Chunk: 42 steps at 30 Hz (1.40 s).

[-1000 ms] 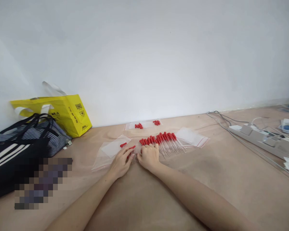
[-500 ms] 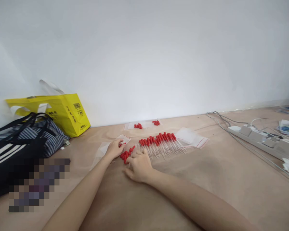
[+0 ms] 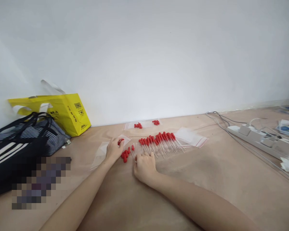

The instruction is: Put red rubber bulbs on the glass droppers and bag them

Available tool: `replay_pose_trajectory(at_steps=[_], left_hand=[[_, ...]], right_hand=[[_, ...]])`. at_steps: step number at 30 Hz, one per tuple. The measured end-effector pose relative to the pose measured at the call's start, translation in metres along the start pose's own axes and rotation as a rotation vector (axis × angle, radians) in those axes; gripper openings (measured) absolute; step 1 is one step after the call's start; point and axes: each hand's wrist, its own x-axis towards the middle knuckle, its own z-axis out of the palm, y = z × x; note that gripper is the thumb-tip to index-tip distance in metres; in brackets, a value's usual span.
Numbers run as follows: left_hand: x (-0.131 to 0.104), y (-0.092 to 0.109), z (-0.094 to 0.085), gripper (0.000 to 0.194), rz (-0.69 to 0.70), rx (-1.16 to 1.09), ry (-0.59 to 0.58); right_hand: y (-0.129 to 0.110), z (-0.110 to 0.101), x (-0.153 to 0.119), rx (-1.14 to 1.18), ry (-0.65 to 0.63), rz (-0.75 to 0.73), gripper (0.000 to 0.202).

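The yellow bag (image 3: 78,118) stands at far left. A clear bag (image 3: 101,151) lies partly behind the left hand (image 3: 114,150), which pinches one red bulb (image 3: 120,141). Loose red bulbs (image 3: 125,158) lie just right of it. The right hand (image 3: 145,166) curls at clear tubes (image 3: 137,149); its grip cannot be determined. Red-topped tubes (image 3: 160,137) extend rightward in a row.

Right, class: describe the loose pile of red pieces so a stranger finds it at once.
From the yellow bag by the wall, go right to the left hand. The loose pile of red pieces lies between it and the right hand. Unlike the neighbouring row of red-tipped clear tubes, its pieces show no tubes, and the two red clusters lie farther back.
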Motion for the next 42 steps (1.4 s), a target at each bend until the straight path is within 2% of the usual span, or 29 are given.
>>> replay_pose_trajectory(at_steps=[6, 10, 14, 17, 20, 25, 29, 34, 38, 42], left_hand=[[-0.051, 0.010, -0.013, 0.022, 0.203, -0.084, 0.065], [-0.073, 0.017, -0.016, 0.020, 0.437, -0.168, 0.048], [-0.081, 0.026, -0.015, 0.018, 0.546, -0.226, -0.071], [-0.084, 0.033, -0.015, 0.017, 0.541, -0.256, -0.211], [-0.087, 0.039, -0.015, 0.021, 0.512, -0.264, -0.262], [-0.090, 0.043, -0.015, 0.022, 0.501, -0.269, -0.247], [-0.090, 0.043, -0.013, 0.020, 0.461, -0.287, -0.235], [-0.089, 0.041, -0.010, 0.021, 0.456, -0.280, -0.219], [-0.089, 0.039, -0.007, 0.024, 0.529, -0.199, -0.137], [-0.090, 0.040, -0.005, 0.020, 0.557, -0.102, -0.051]], right_hand=[[0.001, -0.018, -0.008, -0.074, -0.126, 0.038, 0.027], [0.024, -0.022, -0.024, -0.080, -0.131, -0.024, 0.027], [0.066, -0.024, -0.040, -0.007, -0.099, -0.120, 0.022], [0.097, -0.030, -0.046, 0.041, -0.068, -0.194, 0.018], [0.112, -0.038, -0.046, 0.082, -0.053, -0.230, 0.012], [0.105, -0.039, -0.037, 0.103, -0.025, -0.204, 0.019], [0.099, -0.026, -0.030, 0.145, -0.037, -0.157, 0.013], [0.099, -0.014, -0.033, 0.147, 0.044, -0.088, 0.011], [0.099, -0.014, -0.037, 0.179, 0.094, -0.136, 0.012], [0.096, -0.017, -0.040, 0.147, 0.124, -0.265, 0.020]])
